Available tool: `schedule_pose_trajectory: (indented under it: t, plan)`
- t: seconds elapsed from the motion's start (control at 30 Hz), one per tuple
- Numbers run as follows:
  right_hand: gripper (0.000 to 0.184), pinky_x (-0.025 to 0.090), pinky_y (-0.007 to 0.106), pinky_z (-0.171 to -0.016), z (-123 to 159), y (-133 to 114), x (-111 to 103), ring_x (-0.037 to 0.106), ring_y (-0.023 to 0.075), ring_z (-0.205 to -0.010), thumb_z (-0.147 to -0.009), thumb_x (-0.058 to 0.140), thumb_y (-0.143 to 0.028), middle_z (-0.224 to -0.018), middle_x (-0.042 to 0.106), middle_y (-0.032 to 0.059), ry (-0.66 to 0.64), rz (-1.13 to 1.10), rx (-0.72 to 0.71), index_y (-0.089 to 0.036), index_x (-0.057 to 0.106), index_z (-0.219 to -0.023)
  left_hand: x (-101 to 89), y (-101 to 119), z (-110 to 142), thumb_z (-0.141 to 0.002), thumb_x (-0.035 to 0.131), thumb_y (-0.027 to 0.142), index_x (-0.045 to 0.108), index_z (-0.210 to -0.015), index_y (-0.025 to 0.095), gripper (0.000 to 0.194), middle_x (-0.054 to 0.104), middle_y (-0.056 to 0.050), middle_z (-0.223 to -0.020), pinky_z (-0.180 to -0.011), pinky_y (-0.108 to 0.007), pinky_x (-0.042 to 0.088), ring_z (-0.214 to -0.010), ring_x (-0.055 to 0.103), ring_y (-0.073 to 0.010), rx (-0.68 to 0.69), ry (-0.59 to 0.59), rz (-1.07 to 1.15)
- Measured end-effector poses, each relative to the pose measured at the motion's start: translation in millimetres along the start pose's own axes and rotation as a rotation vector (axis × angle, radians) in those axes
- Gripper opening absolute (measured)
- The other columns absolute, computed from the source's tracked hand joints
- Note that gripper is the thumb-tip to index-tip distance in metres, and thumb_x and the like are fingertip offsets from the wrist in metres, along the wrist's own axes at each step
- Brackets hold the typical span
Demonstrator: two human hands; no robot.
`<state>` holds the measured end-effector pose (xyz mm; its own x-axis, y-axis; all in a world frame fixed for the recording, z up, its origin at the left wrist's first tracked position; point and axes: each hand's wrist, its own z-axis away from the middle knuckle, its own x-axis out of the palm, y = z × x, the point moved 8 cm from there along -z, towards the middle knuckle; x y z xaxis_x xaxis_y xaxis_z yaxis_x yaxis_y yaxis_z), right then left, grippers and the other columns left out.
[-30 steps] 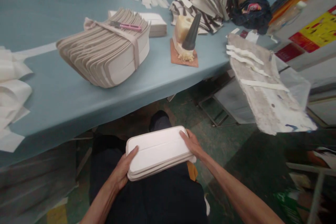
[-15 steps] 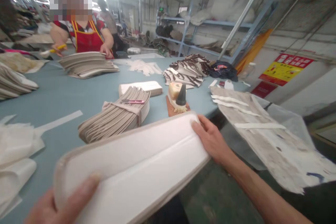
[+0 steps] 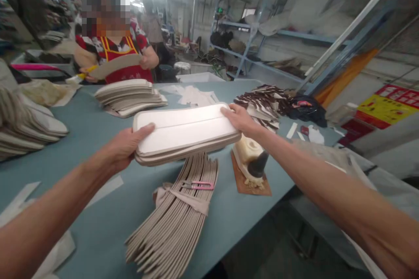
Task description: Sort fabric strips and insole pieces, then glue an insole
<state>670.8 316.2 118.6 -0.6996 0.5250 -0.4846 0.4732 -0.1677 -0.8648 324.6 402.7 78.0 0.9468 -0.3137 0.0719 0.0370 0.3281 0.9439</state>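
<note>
A short stack of long white panels with rounded corners and beige edges (image 3: 186, 133) is held out over the table between my two hands. My left hand (image 3: 131, 141) grips its left end, thumb on the top face. At the right end my right hand (image 3: 238, 117) is closed the same way, fingers partly hidden beneath. Just below lies a thick bundle of similar panels (image 3: 176, 222) on edge, tied with a cloth strip (image 3: 191, 201). Pink-handled thread snips (image 3: 198, 185) rest on the bundle.
A glue-like yellowish block with a dark cone (image 3: 257, 163) stands on a brown board (image 3: 244, 183). Panel stacks lie at the far left (image 3: 29, 126) and before a co-worker in a red apron (image 3: 127, 67). Striped cloth pieces (image 3: 262, 102) are behind right.
Both hands have carried the white panels forward, away from me and over the table. The co-worker has lifted a curved panel from the stack. My view has shifted.
</note>
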Motion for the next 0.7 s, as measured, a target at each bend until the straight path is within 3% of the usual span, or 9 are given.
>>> schedule_pose_trajectory:
  t: [0.13, 0.27, 0.43, 0.53, 0.7]
  plan:
    - [0.029, 0.052, 0.027, -0.073, -27, 27, 15, 0.066, 0.0184, -0.082, -0.095, 0.065, -0.038, -0.098, 0.077, 0.0074, -0.022, 0.029, 0.069, -0.014, 0.073, -0.110, -0.3, -10, -48, -0.071, 0.094, 0.039, 0.073, -0.092, 0.007, 0.044, 0.081, -0.016, -0.082, -0.054, -0.026, 0.060, -0.063, 0.073, -0.0208, -0.064, 0.007, -0.048]
    - [0.030, 0.053, 0.030, -0.081, -57, 78, 24, 0.066, 0.0207, -0.087, -0.093, 0.067, -0.039, -0.101, 0.077, 0.0087, -0.022, 0.051, 0.138, -0.014, 0.072, -0.109, 18.1, -32, -91, -0.066, 0.095, 0.050, 0.075, -0.085, 0.007, 0.051, 0.081, -0.016, -0.083, -0.050, -0.025, 0.057, -0.061, 0.071, -0.0200, -0.091, 0.008, -0.133]
    - [0.034, 0.055, 0.032, -0.082, -90, 136, 39, 0.067, 0.0205, -0.086, -0.091, 0.067, -0.041, -0.098, 0.077, 0.0077, -0.080, 0.040, 0.195, -0.014, 0.071, -0.111, 34.7, -62, -128, -0.062, 0.093, 0.057, 0.075, -0.083, 0.009, 0.055, 0.080, -0.015, -0.080, -0.048, -0.023, 0.052, -0.061, 0.069, -0.0188, -0.101, 0.074, -0.240]
    - [0.035, 0.055, 0.032, -0.080, -106, 151, 47, 0.068, 0.0205, -0.084, -0.093, 0.064, -0.043, -0.097, 0.077, 0.0082, -0.118, 0.030, 0.225, -0.014, 0.070, -0.111, 37.1, -66, -146, -0.062, 0.091, 0.060, 0.075, -0.084, 0.010, 0.058, 0.079, -0.014, -0.080, -0.050, -0.024, 0.052, -0.062, 0.069, -0.0197, -0.110, 0.092, -0.298]
    - [0.041, 0.056, 0.032, -0.084, -130, 156, 54, 0.070, 0.0220, -0.094, -0.097, 0.056, -0.050, -0.110, 0.077, 0.0086, -0.195, 0.054, 0.200, -0.017, 0.069, -0.118, 35.5, -60, -167, -0.064, 0.084, 0.069, 0.073, -0.086, 0.012, 0.062, 0.079, -0.012, -0.084, -0.052, -0.027, 0.051, -0.066, 0.069, -0.0214, -0.108, 0.142, -0.421]
